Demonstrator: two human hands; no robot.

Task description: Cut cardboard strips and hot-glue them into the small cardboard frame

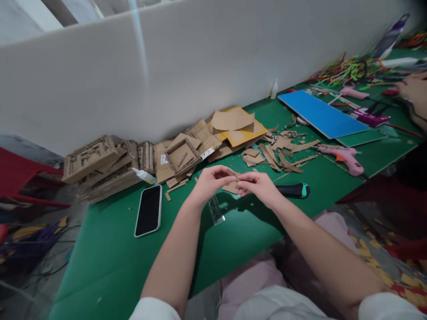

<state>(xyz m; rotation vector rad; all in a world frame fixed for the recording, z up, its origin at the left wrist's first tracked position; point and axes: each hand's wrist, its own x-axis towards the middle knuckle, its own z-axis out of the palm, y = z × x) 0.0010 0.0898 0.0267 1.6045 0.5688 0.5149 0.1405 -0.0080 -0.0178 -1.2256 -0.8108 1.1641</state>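
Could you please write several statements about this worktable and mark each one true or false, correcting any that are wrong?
1. The left hand and right hand both hold a small brown cardboard piece. True.
2. The smartphone lies to the left of the clear ruler. True.
3. The smartphone's screen is brightly lit. False: it is dark.
4. The pink glue gun lies on the green tabletop. True.
5. The right hand grips the pink glue gun. False: it holds the cardboard piece.

L hand [213,183], R hand [257,186] on cardbd pc [237,177], ruler [216,210] nr
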